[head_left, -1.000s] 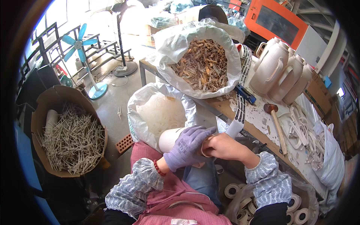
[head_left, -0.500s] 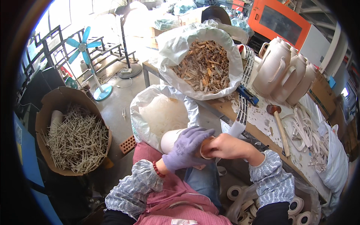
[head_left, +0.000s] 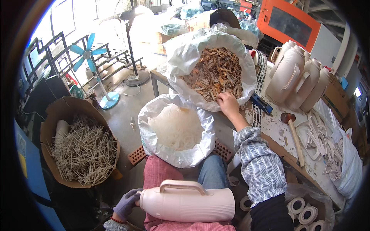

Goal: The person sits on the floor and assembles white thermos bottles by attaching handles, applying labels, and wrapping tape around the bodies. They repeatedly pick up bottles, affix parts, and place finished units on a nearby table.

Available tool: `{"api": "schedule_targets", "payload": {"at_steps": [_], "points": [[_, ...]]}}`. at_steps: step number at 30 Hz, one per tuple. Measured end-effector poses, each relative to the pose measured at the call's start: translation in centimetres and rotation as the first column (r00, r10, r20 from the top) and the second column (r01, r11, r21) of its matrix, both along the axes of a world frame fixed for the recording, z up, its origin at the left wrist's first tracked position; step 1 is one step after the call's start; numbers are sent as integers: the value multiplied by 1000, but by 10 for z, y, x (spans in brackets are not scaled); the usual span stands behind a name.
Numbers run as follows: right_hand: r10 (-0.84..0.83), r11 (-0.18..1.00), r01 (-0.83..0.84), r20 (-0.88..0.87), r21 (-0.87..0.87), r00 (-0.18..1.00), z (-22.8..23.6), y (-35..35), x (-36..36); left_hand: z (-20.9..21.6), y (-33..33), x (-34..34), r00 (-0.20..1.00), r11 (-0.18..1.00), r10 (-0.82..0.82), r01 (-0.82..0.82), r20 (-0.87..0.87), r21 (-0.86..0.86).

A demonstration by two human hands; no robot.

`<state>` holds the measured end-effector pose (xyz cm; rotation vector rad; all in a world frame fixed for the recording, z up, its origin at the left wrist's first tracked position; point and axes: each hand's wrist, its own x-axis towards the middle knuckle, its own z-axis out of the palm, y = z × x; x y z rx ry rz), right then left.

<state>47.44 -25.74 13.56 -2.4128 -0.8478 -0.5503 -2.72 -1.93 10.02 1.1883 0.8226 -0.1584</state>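
A scuffed worktop bears a white bag of brown chips; a second bag stands between it and the lap. Across the lap lies a pale pink, ribbed jug. The left hand grips its end; the right hand is bunched narrow at the chips, its hold unclear.

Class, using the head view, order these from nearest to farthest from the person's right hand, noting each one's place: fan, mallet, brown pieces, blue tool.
From the right hand:
1. Brown pieces: right at it, in the white bag.
2. Blue tool: just to its right, on the bench.
3. Mallet: farther right, on the bench.
4. Fan: far off to the left.
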Motion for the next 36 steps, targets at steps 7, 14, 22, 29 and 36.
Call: {"api": "schedule_targets", "payload": {"at_steps": [7, 14, 22, 29, 36], "points": [[-141, 989, 135, -140, -53, 980, 3, 11, 17, 25, -1, 85, 698, 688, -686, 529, 207, 496], [-98, 965, 114, -78, 238, 992, 7, -5, 37, -4, -37, 153, 508, 355, -854, 725, -111, 591], [759, 597, -120, -509, 793, 407, 13, 16, -113, -2, -26, 145, 511, 364, -853, 731, -109, 577], [613, 768, -56, -757, 638, -226, -27, 27, -214, -7, -39, 143, 711, 635, -440, -185, 548, 750], [552, 818, -438, -724, 374, 413, -27, 27, -231, -13, -36, 138, 623, 706, -461, -173, 632, 686]]}}
